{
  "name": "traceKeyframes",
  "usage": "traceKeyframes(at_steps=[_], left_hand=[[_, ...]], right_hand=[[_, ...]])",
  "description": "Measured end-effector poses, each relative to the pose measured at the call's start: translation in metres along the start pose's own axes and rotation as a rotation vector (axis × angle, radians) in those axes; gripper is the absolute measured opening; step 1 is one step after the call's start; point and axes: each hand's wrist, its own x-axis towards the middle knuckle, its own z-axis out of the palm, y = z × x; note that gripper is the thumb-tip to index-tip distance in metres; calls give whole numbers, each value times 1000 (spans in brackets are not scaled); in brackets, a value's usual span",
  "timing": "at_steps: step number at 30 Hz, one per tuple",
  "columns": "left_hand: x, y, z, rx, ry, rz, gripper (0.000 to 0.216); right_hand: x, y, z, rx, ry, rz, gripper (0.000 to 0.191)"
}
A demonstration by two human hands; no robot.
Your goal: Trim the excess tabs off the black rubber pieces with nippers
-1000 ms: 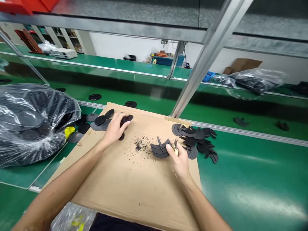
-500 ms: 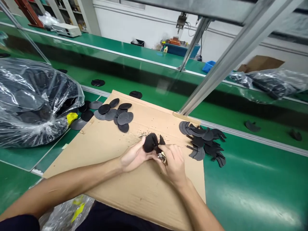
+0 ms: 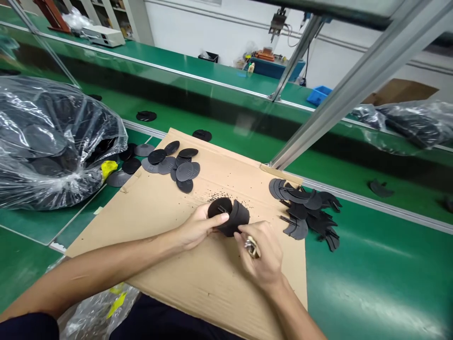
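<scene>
My left hand (image 3: 198, 226) pinches a bent black round rubber piece (image 3: 229, 215) above a cardboard sheet (image 3: 170, 264), thumb on top. My right hand (image 3: 262, 255) is closed around a small metal cutting tool (image 3: 251, 246) and touches the piece's right edge. Loose black crumbs (image 3: 226, 197) lie on the cardboard just behind the piece. A heap of uncut black discs (image 3: 177, 165) sits at the cardboard's far left. A pile of trimmed black pieces (image 3: 304, 210) lies at its right edge.
A large clear plastic bag of black parts (image 3: 46, 141) fills the left side on the green bench (image 3: 375, 283). A slanted aluminium post (image 3: 339, 99) rises behind the cardboard. More black pieces lie on the green conveyor (image 3: 146, 115). Another bag (image 3: 410, 125) sits far right.
My left hand left the disc heap with one black piece and brought it to the middle. My right hand moved from the trimmed pile to meet it with the tool.
</scene>
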Motion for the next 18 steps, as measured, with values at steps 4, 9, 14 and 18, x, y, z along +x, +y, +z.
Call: traceKeyframes(at_steps=[4,9,14,18], left_hand=[[0,3,-1,1,-75,-24,52],[-3,4,-1,124,-122,42,48],[2,7,-6,433,-53,239,47],[5,11,-11,475,23,267,62]], right_hand=[[4,-2,-1,128,82,352,27],[10,-1,-4,409,-15,608,29],[14,-1,-7,554,-76,663,26],[14,2,-5,602,-34,708,27]])
